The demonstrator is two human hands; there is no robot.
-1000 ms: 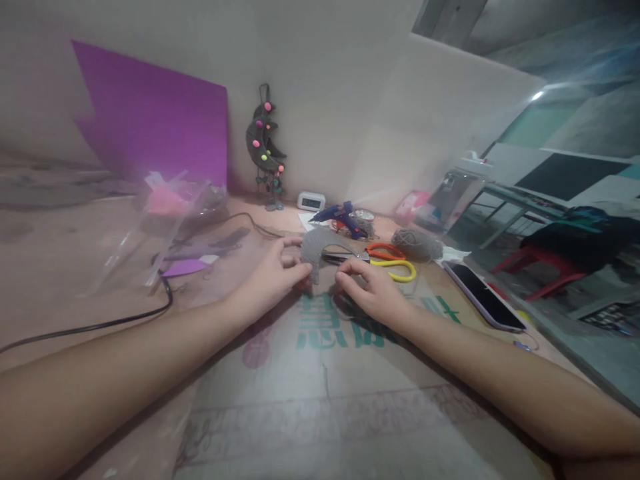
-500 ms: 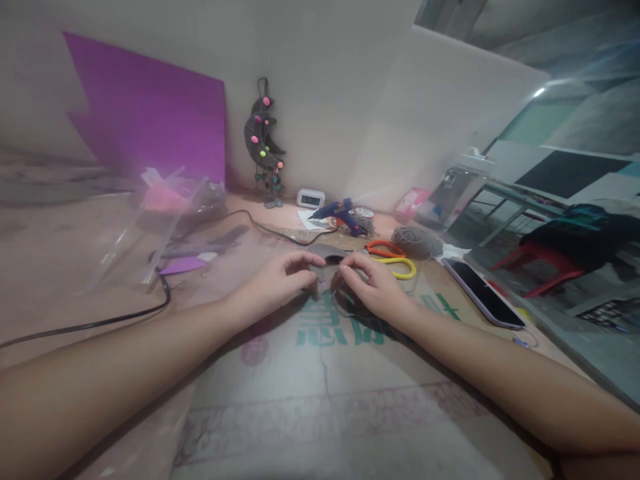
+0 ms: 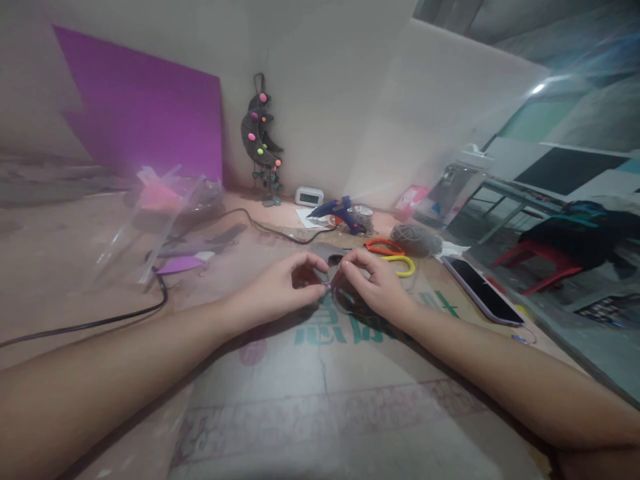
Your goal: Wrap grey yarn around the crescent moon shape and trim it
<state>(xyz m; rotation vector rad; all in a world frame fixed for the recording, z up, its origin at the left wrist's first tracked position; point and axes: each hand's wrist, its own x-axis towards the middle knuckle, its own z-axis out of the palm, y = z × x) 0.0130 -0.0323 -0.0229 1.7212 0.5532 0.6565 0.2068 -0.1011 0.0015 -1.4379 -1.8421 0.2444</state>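
Nearest lies a flat brown cardboard sheet with green and reddish print [image 3: 280, 427], with both forearms reaching in over it. The left hand [image 3: 287, 283] comes from the left, its thumb and forefinger curved with their tips a little apart; whether they grip anything, I cannot tell. A tiny purple piece [image 3: 329, 286] sits right at those tips. The right hand [image 3: 375, 283] comes from the right, thumb and forefinger together; anything pinched there is too small to make out. A thin grey strand [image 3: 344, 308] loops under it.

The grey, curved, yarn-like piece [image 3: 323, 249] is between the hands, just on the far side of the fingertips, about equally near to both. Its visible part seems to run roughly left to right; its ends are hidden, so which way it points is unclear.

Beyond, to the right, are orange and yellow scissor handles [image 3: 400, 265] and a ball of grey yarn [image 3: 415, 239]. Farther off stand a blue glue gun [image 3: 343, 212] and a small white digital clock [image 3: 309, 196], below a dark crescent ornament with coloured pompoms [image 3: 257, 137].
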